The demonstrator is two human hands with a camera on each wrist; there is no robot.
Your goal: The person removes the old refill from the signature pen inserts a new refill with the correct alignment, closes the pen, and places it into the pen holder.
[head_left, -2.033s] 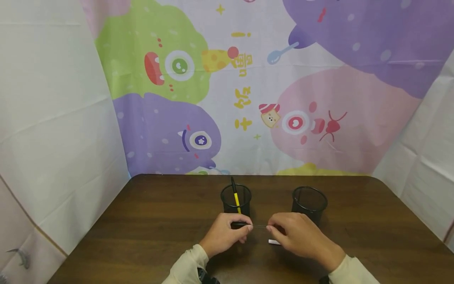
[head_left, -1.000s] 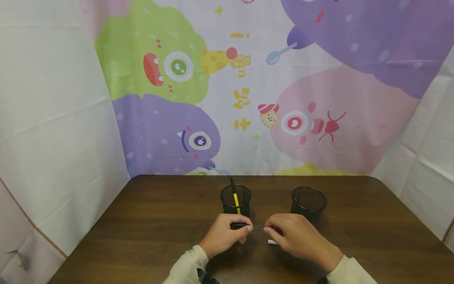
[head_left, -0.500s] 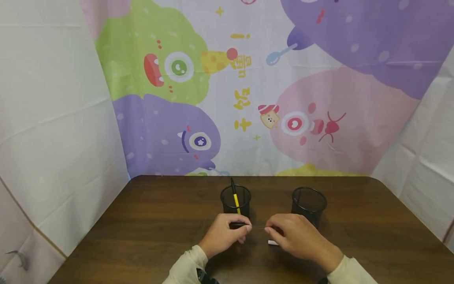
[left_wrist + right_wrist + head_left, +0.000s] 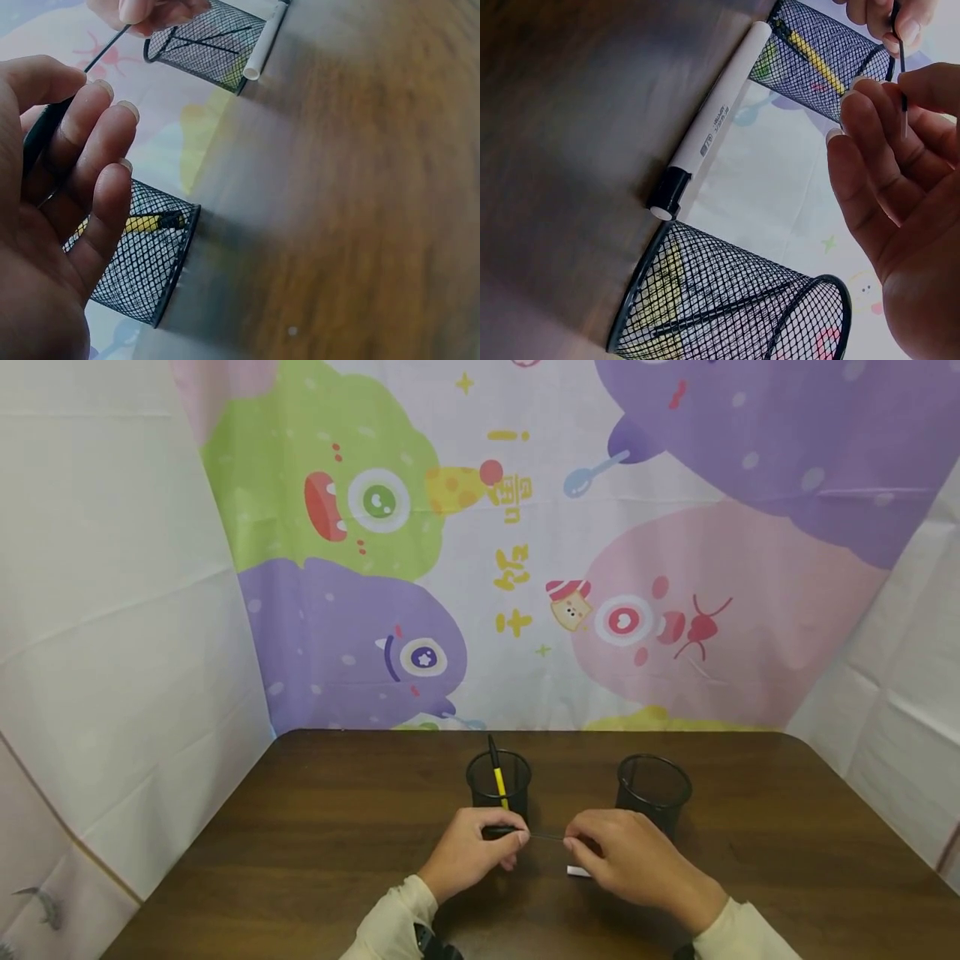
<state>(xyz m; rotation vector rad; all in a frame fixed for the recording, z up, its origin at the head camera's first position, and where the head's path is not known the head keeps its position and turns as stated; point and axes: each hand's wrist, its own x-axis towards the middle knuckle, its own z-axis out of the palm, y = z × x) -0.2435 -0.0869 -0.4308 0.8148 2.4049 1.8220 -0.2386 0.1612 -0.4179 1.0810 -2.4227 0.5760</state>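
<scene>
My left hand [image 4: 472,852] grips a short black pen piece [image 4: 46,127] between thumb and fingers. A thin dark pen refill [image 4: 547,837] runs from it across the gap to my right hand [image 4: 630,860], which pinches it between thumb and forefinger. The refill's pale end pokes out below my right fingertips in the right wrist view. Beneath my right hand a white pen barrel [image 4: 718,112] lies on the table, with a black part at one end. In the left wrist view its other end looks hollow. Both hands are held above the tabletop.
Behind my left hand stands a black mesh pen cup [image 4: 477,793] holding a yellow and black pen [image 4: 500,781]. A second mesh cup [image 4: 624,797] is behind my right hand. The brown table [image 4: 337,827] meets a cartoon cloth [image 4: 517,685] at the back.
My left hand has shifted slightly left and up, and my right hand slightly right. A little more of the refill shows between them. The cups and white barrel stay put.
</scene>
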